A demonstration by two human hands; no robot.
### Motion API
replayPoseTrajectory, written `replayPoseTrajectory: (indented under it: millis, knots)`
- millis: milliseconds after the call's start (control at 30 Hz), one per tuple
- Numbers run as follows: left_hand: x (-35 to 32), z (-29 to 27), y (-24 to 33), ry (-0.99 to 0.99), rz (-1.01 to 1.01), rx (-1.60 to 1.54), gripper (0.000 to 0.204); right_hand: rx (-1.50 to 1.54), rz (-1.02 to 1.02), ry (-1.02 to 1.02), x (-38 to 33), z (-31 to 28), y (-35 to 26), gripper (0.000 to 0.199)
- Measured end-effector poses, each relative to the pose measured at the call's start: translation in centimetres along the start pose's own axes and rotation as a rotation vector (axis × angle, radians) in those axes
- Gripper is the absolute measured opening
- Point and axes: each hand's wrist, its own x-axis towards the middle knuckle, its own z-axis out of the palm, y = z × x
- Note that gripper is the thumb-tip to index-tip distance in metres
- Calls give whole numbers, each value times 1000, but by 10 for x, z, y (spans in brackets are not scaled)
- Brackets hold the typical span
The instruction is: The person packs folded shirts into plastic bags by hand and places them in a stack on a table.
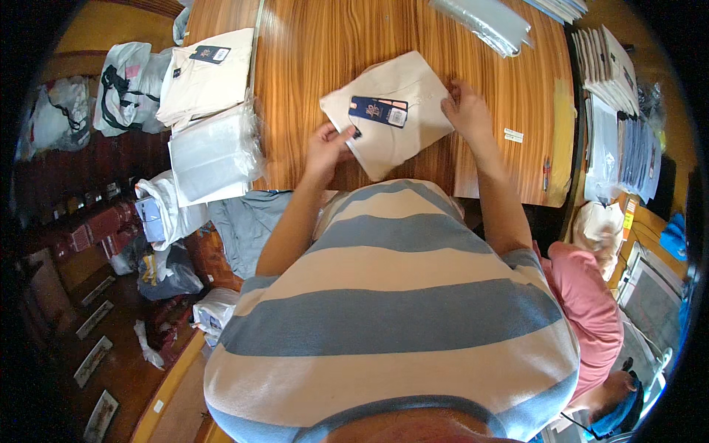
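A folded cream garment (425, 92) lies tilted on the wood-grain table in front of me, with a dark blue hang tag (378, 111) across its upper face. My left hand (327, 153) pinches its lower left edge, thumb on top beside a small black label (357, 133). At the opposite side, my right hand (467, 112) has its fingers closed on the right edge of the cloth. The fingers under the fabric are hidden.
Clear plastic bags (214, 155) lie at the table's left edge, below another tagged cream garment (207, 77). A plastic-wrapped package (484, 23) lies at the far right. Folded garments (607, 70) are stacked beyond the right edge. A pen (546, 175) lies nearby. A person in pink (587, 303) is behind right.
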Motion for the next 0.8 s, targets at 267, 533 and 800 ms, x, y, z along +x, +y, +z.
replayPoseTrajectory:
  millis: [267, 533, 800]
  knots:
    - [-8, -5, -13, 26, -28, 61, 25, -108, -713, -285, 6, 12, -79, 58]
    - [-6, -3, -6, -6, -48, 61, 19, -418, -1023, -341, 22, -9, -85, 53]
    - [-4, -10, -6, -29, -55, 77, 21, -405, -1071, -475, 49, -49, -60, 53]
